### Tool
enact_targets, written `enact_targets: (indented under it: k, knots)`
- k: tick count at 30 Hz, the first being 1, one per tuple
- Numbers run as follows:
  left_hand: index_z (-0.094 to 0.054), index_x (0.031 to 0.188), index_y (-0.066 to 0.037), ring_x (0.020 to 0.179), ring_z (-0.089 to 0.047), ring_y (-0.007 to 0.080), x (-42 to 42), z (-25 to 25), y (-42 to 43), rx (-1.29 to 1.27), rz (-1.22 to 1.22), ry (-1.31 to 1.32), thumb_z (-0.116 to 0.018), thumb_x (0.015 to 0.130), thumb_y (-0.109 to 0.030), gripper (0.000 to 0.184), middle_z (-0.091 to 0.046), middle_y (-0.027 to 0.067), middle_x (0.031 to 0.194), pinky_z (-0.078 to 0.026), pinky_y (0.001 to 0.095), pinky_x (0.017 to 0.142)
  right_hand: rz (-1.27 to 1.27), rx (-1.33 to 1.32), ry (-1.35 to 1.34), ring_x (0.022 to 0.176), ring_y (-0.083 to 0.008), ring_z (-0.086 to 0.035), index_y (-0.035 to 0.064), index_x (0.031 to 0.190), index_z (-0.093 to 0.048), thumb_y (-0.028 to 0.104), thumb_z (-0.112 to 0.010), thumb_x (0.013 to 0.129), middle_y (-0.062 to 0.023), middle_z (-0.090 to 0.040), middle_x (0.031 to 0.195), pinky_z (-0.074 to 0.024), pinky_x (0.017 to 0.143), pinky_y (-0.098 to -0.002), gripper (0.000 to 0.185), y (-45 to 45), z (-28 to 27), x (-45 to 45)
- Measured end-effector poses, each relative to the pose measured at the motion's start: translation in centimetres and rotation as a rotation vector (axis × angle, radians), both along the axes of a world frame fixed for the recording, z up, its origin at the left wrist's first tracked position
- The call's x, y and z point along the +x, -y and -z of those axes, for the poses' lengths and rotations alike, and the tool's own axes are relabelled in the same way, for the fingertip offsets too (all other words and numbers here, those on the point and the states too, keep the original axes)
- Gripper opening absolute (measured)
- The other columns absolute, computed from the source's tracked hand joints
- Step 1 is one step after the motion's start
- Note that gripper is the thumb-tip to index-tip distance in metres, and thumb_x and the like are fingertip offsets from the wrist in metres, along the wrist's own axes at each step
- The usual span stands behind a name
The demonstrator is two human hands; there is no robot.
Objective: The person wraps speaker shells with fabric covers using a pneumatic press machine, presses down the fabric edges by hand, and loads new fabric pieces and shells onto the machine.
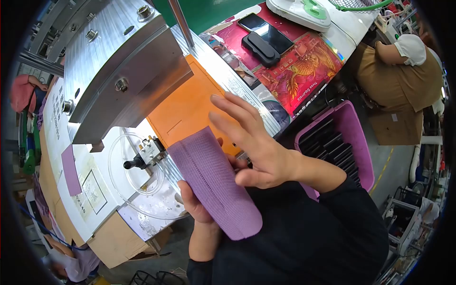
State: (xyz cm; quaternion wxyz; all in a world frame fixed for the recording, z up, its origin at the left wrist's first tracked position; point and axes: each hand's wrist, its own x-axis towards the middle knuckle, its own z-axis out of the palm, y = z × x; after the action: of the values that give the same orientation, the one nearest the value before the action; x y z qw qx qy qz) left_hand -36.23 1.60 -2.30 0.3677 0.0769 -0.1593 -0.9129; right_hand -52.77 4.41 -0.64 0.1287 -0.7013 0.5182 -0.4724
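Observation:
A purple textured fabric piece (216,185), curved like a sleeve with a seam along it, lies tilted in front of my body. My left hand (197,204) holds its lower left side, thumb on the edge and the other fingers hidden beneath. Over its upper right side is my right hand (256,147), with the upper fingers spread apart; its lower fingers are partly hidden behind the piece. Beyond both hands, an orange plate (185,107) lies on the metal bed of a machine, under a curved metal block (133,80).
Left of the orange plate are a small valve (152,151) with clear tubing and a purple strip (71,170). A phone (266,32) and a black case (261,49) lie at the top. A pink bin (359,142) holds black pieces. Other people sit at both sides.

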Motion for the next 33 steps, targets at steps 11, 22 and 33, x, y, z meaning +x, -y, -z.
enact_targets:
  k: [11, 22, 33]
  knots:
    - [-0.03, 0.143, -0.003, 0.128, -0.044, 0.0301, -0.1, -0.7, 0.2, -0.142, -0.098, 0.455, -0.035, 0.089, -0.063, 0.081, -0.043, 0.0165, 0.14, -0.035, 0.0462, 0.107, -0.155, 0.141, 0.14, 0.138, -0.0488, -0.015, -0.0003, 0.147, -0.023, 0.068, -0.032, 0.09, -0.0333, -0.013, 0.15, -0.0125, 0.112, -0.0542, 0.089, -1.1, 0.8, 2.1]
    - [-0.041, 0.134, -0.003, 0.109, -0.056, 0.0267, 0.4, 0.4, 0.8, -0.087, -0.125, 0.382, -0.035, 0.094, -0.057, 0.068, -0.053, 0.0138, 0.125, -0.045, 0.0421, 0.094, -0.252, 0.174, 0.162, 0.142, -0.0456, 0.0, 0.0171, 0.127, -0.062, 0.08, -0.019, 0.084, -0.0299, -0.01, 0.153, 0.0032, 0.111, -0.0551, 0.087, -2.6, 1.6, 0.9]
    - [-0.033, 0.139, 0.0, 0.119, -0.049, 0.0315, 0.2, -0.7, 0.5, -0.354, -0.275, 0.539, -0.047, 0.082, -0.065, 0.087, -0.051, 0.0208, 0.127, -0.039, 0.0442, 0.1, -0.092, 0.259, 0.849, 0.133, -0.0302, -0.036, -0.0024, 0.137, -0.041, 0.048, -0.042, 0.097, -0.019, -0.038, 0.144, -0.022, 0.111, -0.0412, 0.064, -2.8, 2.7, 1.7]
